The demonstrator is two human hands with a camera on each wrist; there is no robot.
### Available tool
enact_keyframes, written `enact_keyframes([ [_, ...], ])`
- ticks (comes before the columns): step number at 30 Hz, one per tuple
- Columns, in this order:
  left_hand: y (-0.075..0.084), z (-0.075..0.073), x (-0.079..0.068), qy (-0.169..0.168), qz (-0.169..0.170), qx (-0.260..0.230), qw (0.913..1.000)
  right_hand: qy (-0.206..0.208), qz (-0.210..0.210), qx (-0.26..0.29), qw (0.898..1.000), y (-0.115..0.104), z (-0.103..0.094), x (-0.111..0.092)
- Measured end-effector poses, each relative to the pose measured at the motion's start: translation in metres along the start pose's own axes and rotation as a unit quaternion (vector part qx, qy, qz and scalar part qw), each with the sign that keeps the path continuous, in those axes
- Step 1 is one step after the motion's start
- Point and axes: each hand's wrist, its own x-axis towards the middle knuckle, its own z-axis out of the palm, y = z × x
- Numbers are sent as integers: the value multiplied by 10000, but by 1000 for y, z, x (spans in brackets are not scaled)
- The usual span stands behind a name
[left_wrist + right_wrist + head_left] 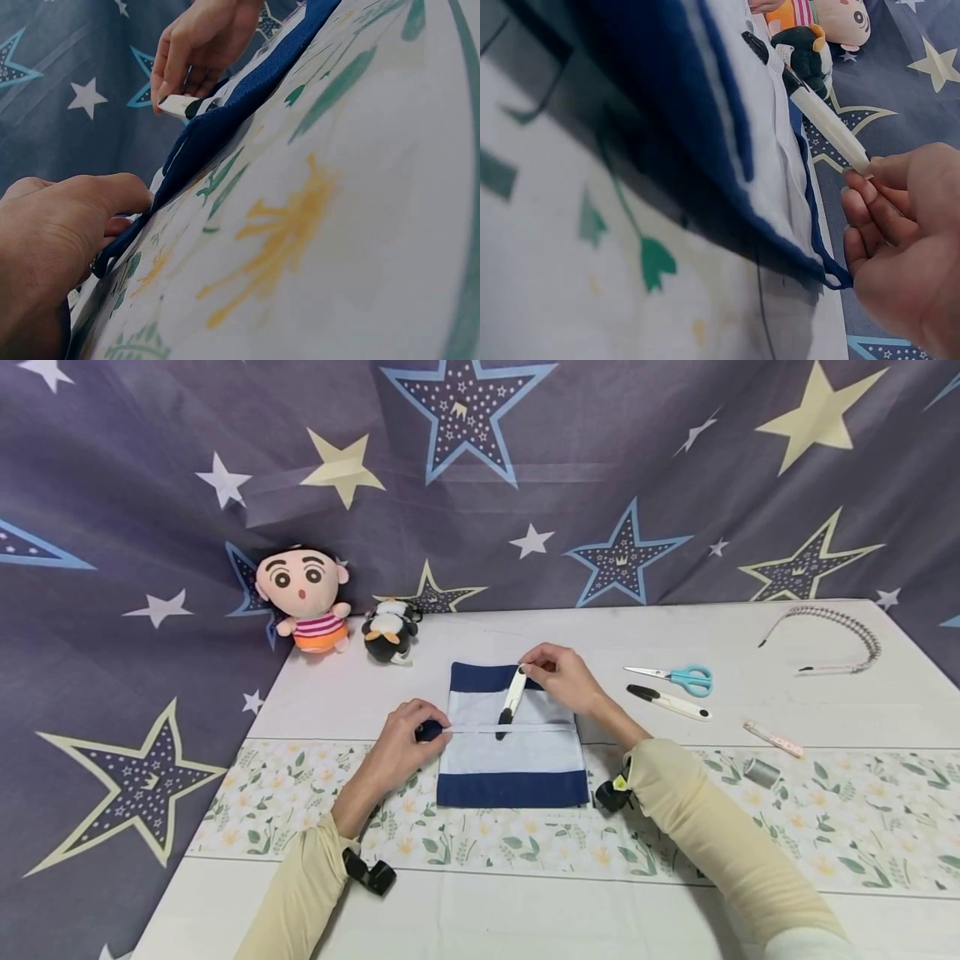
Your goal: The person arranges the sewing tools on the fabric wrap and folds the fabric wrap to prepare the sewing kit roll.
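Note:
A navy and white fabric pouch (510, 756) lies flat, with a narrow white band across its middle. At the band's left end, my left hand (405, 739) pinches the pouch's edge between thumb and fingers; a small navy piece (429, 731) shows inside that grip. Above the pouch, my right hand (566, 677) pinches the white end of a marker pen (514, 692). The pen slants down over the fabric, its black end at the band. In the right wrist view the marker pen (829, 127) points away from my right hand (911, 232).
Right of the pouch lie blue-handled scissors (692, 680), another white and black pen (669, 702), a pink stick-like item (774, 738), a grey thread spool (761, 772) and a headband (862, 635). A doll (303, 597) and a penguin plush (390, 631) sit at back left.

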Motion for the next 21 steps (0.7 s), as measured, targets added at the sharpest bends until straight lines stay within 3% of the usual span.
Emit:
enact_keyframes([
  [21,-1,1,0,5,8,-46,10000,-419,-44,4,9991,-2,10,3],
])
